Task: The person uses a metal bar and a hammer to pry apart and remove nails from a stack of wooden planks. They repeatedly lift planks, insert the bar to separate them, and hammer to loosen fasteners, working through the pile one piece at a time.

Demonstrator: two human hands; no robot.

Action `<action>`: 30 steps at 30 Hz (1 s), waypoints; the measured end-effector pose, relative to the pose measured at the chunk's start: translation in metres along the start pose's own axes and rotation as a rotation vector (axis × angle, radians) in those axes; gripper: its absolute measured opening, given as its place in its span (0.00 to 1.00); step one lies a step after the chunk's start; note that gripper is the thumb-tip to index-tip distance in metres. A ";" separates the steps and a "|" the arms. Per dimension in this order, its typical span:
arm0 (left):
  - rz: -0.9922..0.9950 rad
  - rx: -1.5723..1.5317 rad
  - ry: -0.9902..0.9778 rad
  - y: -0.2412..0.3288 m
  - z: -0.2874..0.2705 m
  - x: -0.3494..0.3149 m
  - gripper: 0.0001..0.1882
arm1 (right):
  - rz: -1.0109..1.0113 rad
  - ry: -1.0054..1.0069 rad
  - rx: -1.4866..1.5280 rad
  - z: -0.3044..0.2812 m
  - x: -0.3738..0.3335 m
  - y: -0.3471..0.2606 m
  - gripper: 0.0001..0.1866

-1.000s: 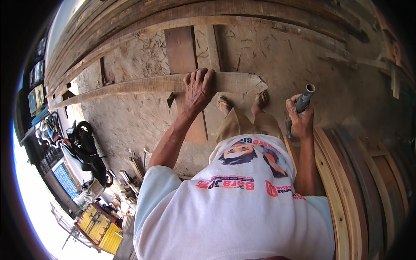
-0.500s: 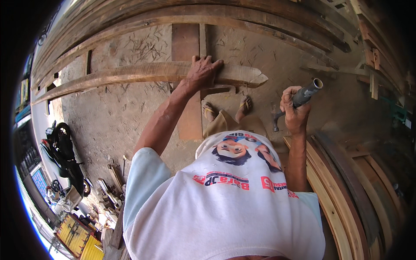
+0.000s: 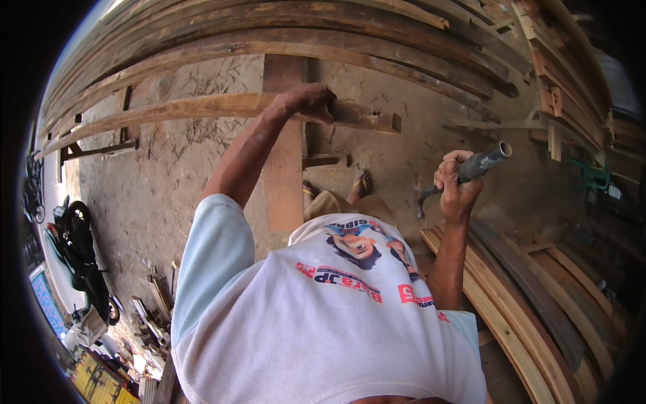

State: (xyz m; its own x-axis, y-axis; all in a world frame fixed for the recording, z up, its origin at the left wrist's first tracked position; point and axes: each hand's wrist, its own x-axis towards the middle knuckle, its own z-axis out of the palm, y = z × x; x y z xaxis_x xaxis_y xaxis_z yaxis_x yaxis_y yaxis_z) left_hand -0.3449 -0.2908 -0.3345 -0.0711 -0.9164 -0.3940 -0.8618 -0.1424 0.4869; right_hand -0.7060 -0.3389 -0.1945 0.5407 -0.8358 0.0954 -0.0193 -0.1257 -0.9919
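A long wooden beam [image 3: 202,106] lies crosswise ahead of me, with a dark notch near its right end. My left hand [image 3: 309,102] is wrapped over the beam near that end, fingers curled round its far edge. On the right, my right hand [image 3: 457,192] is closed round a hammer [image 3: 483,161]. The hammer's thick dark grip points up and right, its end hollow. Its dark metal head hangs to the left of the hand, apart from the beam. Under the beam runs a flat brown board [image 3: 282,182].
Long stacked timbers [image 3: 303,30] span the far side. More planks [image 3: 491,303] lean at my right, and a timber stack [image 3: 555,81] stands far right. My sandalled feet [image 3: 361,185] are close to the beam. A motorcycle [image 3: 84,249] and wood scraps [image 3: 151,310] are at left.
The beam has been turned, so its notched side now shows instead of the broad top with the pointed end. My left hand has curled tighter around it. The hammer remains in my right hand.
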 end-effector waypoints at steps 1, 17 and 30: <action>-0.015 -0.003 -0.005 -0.002 0.000 0.001 0.27 | -0.026 0.008 0.010 0.001 0.002 -0.001 0.17; 0.015 0.086 0.195 0.018 0.033 -0.019 0.32 | -0.048 -0.033 0.183 0.071 0.109 0.011 0.17; 0.052 0.035 0.141 0.018 0.025 -0.015 0.38 | -0.092 -0.035 0.139 0.090 0.139 0.017 0.16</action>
State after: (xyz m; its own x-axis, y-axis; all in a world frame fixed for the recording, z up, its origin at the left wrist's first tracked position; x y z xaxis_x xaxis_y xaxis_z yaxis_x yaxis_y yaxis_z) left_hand -0.3719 -0.2701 -0.3397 -0.0475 -0.9660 -0.2543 -0.8760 -0.0820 0.4753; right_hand -0.5560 -0.4091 -0.2051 0.5642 -0.8045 0.1854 0.1467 -0.1233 -0.9815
